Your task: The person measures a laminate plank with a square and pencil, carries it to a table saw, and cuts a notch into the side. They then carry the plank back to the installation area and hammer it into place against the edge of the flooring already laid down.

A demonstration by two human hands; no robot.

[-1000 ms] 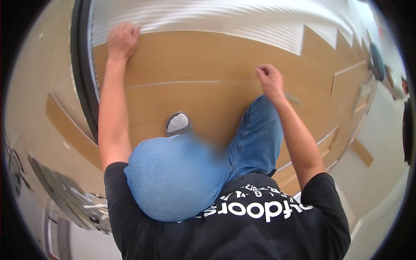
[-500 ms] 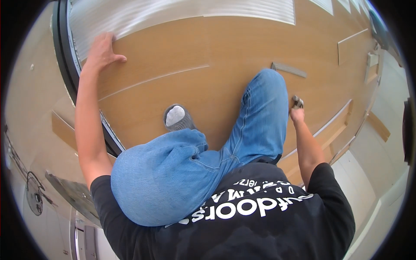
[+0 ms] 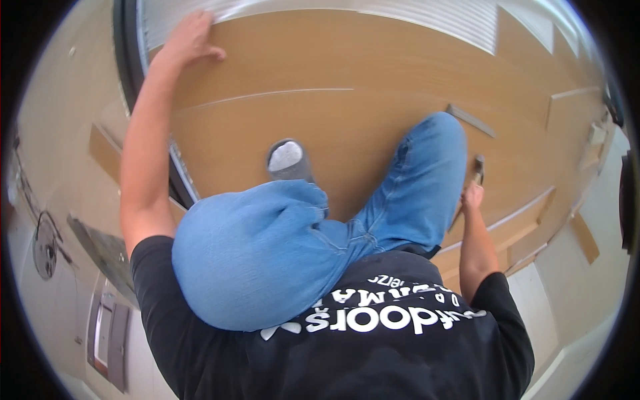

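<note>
My left hand (image 3: 190,41) is open, thumb spread apart. It rests at the far left on the far edge of the wood-coloured floor planks (image 3: 280,53), where they meet white ribbed underlay (image 3: 440,23). In my right hand (image 3: 473,196), beside my right knee, is a hammer (image 3: 479,167) gripped by its handle, head pointing away from me. Beyond that knee a flat grey bar (image 3: 472,121) lies on the planks, apart from both hands.
A dark track (image 3: 128,53) runs along the left edge of the planks. Loose plank pieces lie at left (image 3: 105,152) and right (image 3: 585,239). A fan (image 3: 47,245) stands at the far left. My left foot in a grey sock (image 3: 288,160) is on the planks.
The whole view has shifted, so the planks appear further right and higher. In my right hand the hammer has turned, its head now pointing more straight away. My left hand stays at the plank edge.
</note>
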